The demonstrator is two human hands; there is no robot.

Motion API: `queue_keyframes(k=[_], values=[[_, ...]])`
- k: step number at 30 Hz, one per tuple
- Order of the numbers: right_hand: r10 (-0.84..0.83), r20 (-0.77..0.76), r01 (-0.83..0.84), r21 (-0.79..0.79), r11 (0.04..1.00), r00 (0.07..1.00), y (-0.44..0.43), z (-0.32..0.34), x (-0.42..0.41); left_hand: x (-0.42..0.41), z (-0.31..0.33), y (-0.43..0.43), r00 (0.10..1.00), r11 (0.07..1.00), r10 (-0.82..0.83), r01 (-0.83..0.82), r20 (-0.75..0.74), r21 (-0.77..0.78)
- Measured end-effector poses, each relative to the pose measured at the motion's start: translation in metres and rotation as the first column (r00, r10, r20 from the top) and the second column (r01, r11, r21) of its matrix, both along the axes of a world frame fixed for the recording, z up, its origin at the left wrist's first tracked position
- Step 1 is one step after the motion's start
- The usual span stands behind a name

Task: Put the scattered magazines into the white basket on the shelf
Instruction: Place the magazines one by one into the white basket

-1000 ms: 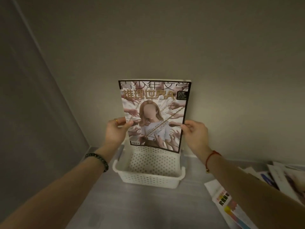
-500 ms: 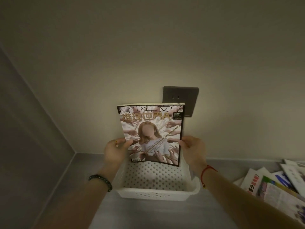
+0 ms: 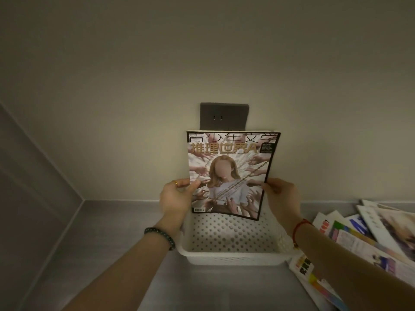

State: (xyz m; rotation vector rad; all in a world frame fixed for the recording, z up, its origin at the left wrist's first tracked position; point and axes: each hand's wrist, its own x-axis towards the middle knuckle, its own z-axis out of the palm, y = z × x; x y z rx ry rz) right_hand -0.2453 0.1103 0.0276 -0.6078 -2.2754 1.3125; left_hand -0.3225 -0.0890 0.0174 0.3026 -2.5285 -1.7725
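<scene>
At left on a dim grey shelf [image 3: 107, 254], a forearm with a dark bead bracelet [image 3: 160, 237] reaches in from the lower edge. Its left hand [image 3: 177, 198], a gold ring [image 3: 176, 182] on one finger, pinches the left edge of a magazine [image 3: 231, 173]: the thumb lies on the cover and the other fingers are curled behind it. The magazine stands upright, cover toward the camera, with Chinese title lettering across the top and a picture of a long-haired figure ringed by reaching hands and chains. It is held in the air over the back of a white basket [image 3: 226, 254], its lower edge just above the perforated floor; whether it touches the basket cannot be told. The basket sits on the shelf near the back wall. Behind the magazine's top edge, a dark socket [image 3: 224, 115] is fixed to the wall. The right hand [image 3: 280, 198] grips the magazine's right edge, thumb in front and fingers folded round the back; a red cord [image 3: 299, 225] circles that wrist. At far right, loose magazines [image 3: 363, 239] lie overlapped on the shelf, one just beside the basket's right corner.
</scene>
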Motion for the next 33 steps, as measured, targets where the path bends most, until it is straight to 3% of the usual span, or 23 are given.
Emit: queue_keyframes(k=[3, 9, 16, 21, 23, 25, 28, 31, 33], values=[[0.0, 0.02, 0.0, -0.011, 1.0, 1.0, 0.001, 0.0, -0.001, -0.001, 0.0, 0.001, 1.0, 1.0, -0.015, 0.015, 0.004, 0.021], [-0.087, 0.025, 0.088, -0.043, 0.995, 0.996, 0.011, 0.007, -0.009, 0.001, 0.008, -0.002, 0.999, 0.997, -0.024, 0.026, 0.03, -0.077], [0.016, 0.005, -0.016, -0.05, 0.999, 1.0, 0.053, 0.033, 0.035, 0.037, 0.028, -0.009, 0.997, 0.998, 0.003, -0.008, -0.074, -0.065], [0.069, 0.153, -0.066, -0.023, 0.998, 0.986, 0.124, 0.041, 0.113, 0.099, 0.047, 0.022, 0.951, 0.989, -0.138, 0.147, -0.278, 0.012], [0.08, 0.28, -0.105, 0.077, 0.991, 0.957, 0.149, 0.035, 0.145, 0.129, 0.047, 0.045, 0.932, 0.971, -0.216, 0.235, -0.291, 0.033], [0.092, 0.448, -0.202, 0.206, 0.957, 0.889, 0.165, 0.022, 0.174, 0.158, 0.038, 0.073, 0.929, 0.954, -0.285, 0.298, -0.238, 0.021], [0.203, 0.552, -0.365, 0.2, 0.909, 0.809, 0.165, -0.008, 0.212, 0.2, 0.013, 0.118, 0.951, 0.941, -0.304, 0.308, -0.05, 0.141], [0.249, 0.686, -0.499, 0.19, 0.846, 0.684, 0.15, -0.048, 0.236, 0.235, -0.01, 0.16, 0.935, 0.929, -0.262, 0.177, 0.24, 0.325], [0.193, 0.789, -0.612, 0.27, 0.743, 0.583, 0.141, -0.067, 0.246, 0.25, -0.019, 0.178, 0.909, 0.93, -0.222, 0.089, 0.352, 0.356]])
